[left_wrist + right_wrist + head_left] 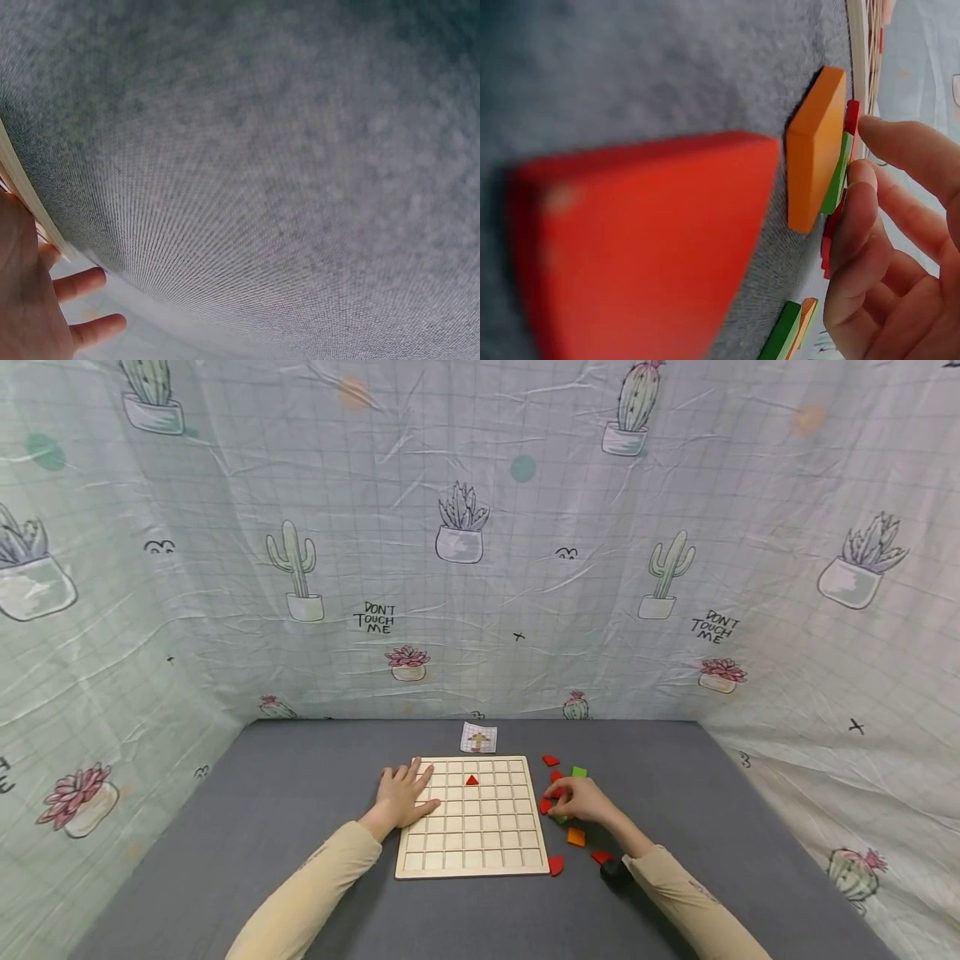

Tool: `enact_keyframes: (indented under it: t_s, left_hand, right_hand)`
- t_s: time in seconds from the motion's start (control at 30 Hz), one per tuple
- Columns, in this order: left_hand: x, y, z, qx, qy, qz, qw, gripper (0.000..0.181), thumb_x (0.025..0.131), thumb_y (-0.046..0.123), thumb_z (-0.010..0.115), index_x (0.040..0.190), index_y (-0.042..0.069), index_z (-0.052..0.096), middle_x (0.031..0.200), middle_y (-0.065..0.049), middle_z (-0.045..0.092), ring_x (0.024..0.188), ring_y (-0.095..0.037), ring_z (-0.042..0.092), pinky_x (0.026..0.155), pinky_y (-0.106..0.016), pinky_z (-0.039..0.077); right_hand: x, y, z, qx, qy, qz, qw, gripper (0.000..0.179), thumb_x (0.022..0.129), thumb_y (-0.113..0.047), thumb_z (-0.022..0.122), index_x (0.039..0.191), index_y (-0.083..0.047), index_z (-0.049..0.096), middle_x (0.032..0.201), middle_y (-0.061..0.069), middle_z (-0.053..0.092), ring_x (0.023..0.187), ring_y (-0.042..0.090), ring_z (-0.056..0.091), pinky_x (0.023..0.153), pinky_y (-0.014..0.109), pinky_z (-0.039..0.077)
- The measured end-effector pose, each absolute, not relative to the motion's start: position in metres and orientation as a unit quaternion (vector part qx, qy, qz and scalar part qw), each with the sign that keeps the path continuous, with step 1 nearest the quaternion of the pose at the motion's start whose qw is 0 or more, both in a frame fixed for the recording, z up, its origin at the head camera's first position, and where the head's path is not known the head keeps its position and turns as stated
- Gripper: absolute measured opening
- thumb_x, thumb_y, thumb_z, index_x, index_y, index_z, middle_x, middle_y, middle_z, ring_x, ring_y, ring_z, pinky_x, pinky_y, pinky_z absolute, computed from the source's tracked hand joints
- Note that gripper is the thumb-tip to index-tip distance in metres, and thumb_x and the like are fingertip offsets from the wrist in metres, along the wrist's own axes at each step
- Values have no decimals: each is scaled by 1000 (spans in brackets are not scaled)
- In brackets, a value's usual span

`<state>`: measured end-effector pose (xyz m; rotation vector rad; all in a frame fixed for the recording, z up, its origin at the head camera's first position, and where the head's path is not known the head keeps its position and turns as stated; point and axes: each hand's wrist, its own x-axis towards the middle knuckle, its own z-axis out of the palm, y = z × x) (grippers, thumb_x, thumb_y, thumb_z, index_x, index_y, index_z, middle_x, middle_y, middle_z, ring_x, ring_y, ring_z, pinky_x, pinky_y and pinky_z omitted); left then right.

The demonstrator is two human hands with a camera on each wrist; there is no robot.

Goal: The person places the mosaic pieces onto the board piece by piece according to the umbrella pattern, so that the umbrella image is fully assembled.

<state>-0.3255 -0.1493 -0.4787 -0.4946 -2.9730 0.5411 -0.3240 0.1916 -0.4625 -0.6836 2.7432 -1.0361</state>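
A pale wooden grid board (472, 817) lies on the table with a red triangle (472, 780) in one of its upper cells. My left hand (403, 795) rests on the board's left side, fingers spread; the left wrist view shows this hand (34, 292) at the board's edge (30, 191). Just off the board's right edge, my right hand (585, 799) pinches a small red piece (546, 807) between thumb and fingertips. Its exact shape is partly hidden by the fingers. Close by lie a green piece (838, 176) and an orange piece (817, 150).
Other loose pieces are scattered right of the board: red (551, 760), green (579, 772) and a red rounded one (556, 865). Another red piece (652, 240) is near the right wrist camera. A pattern card (478, 738) lies behind the board, and a printed curtain (480, 568) surrounds the table.
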Motion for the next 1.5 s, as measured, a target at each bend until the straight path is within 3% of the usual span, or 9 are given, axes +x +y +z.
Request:
enact_keyframes:
  t_s: [0.27, 0.5, 0.87, 1.23, 1.5]
  left_hand:
    - [-326, -153, -481, -160, -969, 184, 45, 72, 87, 66, 16, 141, 20, 27, 145, -9, 30, 118, -26, 41, 81, -48, 34]
    - [-320, -151, -477, -160, -975, 151, 38, 69, 87, 63, 28, 140, 20, 30, 144, -10, 32, 117, -28, 42, 81, -49, 34]
    - [-318, -147, -473, -161, -976, 141, 39, 68, 87, 62, 30, 140, 20, 31, 144, -9, 32, 118, -27, 42, 81, -49, 34]
    - [-319, -147, -468, -160, -973, 160, 41, 69, 86, 64, 27, 141, 21, 29, 144, -8, 32, 118, -26, 42, 80, -48, 35]
    - [-318, -147, -468, -162, -973, 158, 37, 69, 87, 64, 27, 141, 21, 29, 144, -7, 31, 118, -26, 42, 80, -47, 35]
  right_hand:
    - [-330, 185, -464, -231, 913, -328, 71, 27, 73, -8, 71, 97, 0, 64, 65, 8, 63, 51, 4, 49, 49, 22, 39]
    - [-332, 183, -466, -229, 910, -334, 90, 28, 72, -8, 72, 96, 2, 63, 64, 10, 61, 52, 8, 48, 48, 23, 38]
    - [-337, 190, -465, -251, 904, -337, 75, 23, 72, -14, 73, 89, -1, 64, 66, 9, 62, 53, 5, 50, 49, 23, 41]
    - [-339, 186, -450, -235, 881, -396, 114, 25, 75, -15, 71, 94, -2, 61, 71, 11, 66, 55, 25, 54, 48, 26, 38]
    - [-337, 171, -446, -262, 852, -436, 127, 26, 79, -11, 66, 100, 4, 59, 79, 22, 66, 67, 40, 57, 54, 31, 45]
